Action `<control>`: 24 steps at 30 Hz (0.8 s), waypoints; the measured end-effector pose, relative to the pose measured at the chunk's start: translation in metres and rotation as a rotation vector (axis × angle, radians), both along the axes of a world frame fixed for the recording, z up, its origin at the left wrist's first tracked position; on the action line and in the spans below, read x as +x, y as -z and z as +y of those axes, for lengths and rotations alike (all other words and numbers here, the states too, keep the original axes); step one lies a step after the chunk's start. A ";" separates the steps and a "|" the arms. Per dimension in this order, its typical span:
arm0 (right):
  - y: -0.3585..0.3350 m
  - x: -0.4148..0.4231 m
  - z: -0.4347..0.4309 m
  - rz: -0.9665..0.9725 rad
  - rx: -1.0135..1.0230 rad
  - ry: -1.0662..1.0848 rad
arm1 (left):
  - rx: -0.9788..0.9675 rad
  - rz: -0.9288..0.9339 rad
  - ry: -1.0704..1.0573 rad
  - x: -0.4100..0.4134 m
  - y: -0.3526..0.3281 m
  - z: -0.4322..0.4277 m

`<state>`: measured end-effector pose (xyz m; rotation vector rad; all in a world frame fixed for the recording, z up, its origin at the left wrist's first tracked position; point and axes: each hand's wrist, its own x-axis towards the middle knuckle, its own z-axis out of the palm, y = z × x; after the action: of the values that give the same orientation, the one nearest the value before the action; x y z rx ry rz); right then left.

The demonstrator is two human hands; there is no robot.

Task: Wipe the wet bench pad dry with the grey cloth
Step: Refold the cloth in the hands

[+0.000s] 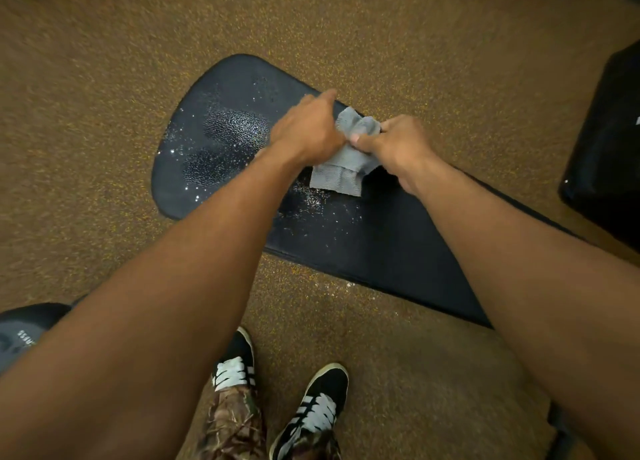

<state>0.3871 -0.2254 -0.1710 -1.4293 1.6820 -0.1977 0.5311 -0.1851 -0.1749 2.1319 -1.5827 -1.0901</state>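
Speckled brown rubber floor (104, 113) lies all round a long black padded bench pad (346, 238). Over it, the left hand (308, 130) and right hand (394, 141) both grip a small grey woven cloth (346, 168), bunched between them with its lower edge on the pad. Beads of water (221, 141) glisten left of the left hand (plenty of them). Bunched like this, I reckon the cloth might only smear water or push it over the edge.
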 end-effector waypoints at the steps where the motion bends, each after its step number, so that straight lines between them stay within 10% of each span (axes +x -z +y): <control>1: 0.002 0.002 0.000 -0.022 0.029 -0.008 | 0.019 -0.010 0.044 -0.002 0.000 -0.004; 11: -0.037 -0.031 0.013 -0.507 0.176 -0.071 | -0.121 0.878 -0.090 0.014 -0.003 0.012; 24: -0.061 -0.045 0.021 -0.557 -0.153 -0.229 | -0.177 0.864 0.012 0.021 -0.012 0.023</control>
<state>0.3424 -0.2045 -0.1102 -1.4933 1.0612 -0.5501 0.5525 -0.1619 -0.1627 1.2412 -1.1926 -1.5146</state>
